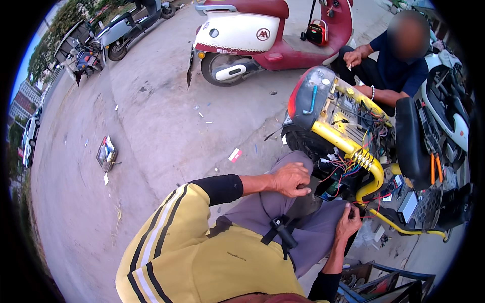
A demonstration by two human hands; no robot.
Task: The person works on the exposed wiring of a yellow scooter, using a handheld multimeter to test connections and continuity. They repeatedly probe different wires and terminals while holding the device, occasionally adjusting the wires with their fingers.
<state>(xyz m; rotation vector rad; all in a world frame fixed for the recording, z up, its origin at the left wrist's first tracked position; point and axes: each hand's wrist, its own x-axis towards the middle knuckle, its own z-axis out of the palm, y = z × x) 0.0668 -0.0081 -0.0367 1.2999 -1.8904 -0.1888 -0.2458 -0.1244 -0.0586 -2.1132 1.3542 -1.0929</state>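
Observation:
My left hand (293,180) rests at my left knee, its fingers curled with the thumb beside them; whatever they may hold is hidden. Beside my right knee, my right hand (348,220) is closed in a pinch on a thin red wire (370,217). In front of me stands a partly dismantled electric scooter with a yellow tube frame (336,139). Loose coloured wires (337,165) hang from its side, close to both hands. A blue-handled tool (313,99) lies on its dark rear cover (309,108).
Another person (404,65) crouches beyond the frame, near a red and white scooter (247,40). A black seat (414,144) and orange-handled pliers (436,168) are at the right. A metal box (407,207) sits below them. A parts tray (107,154) lies on the ground.

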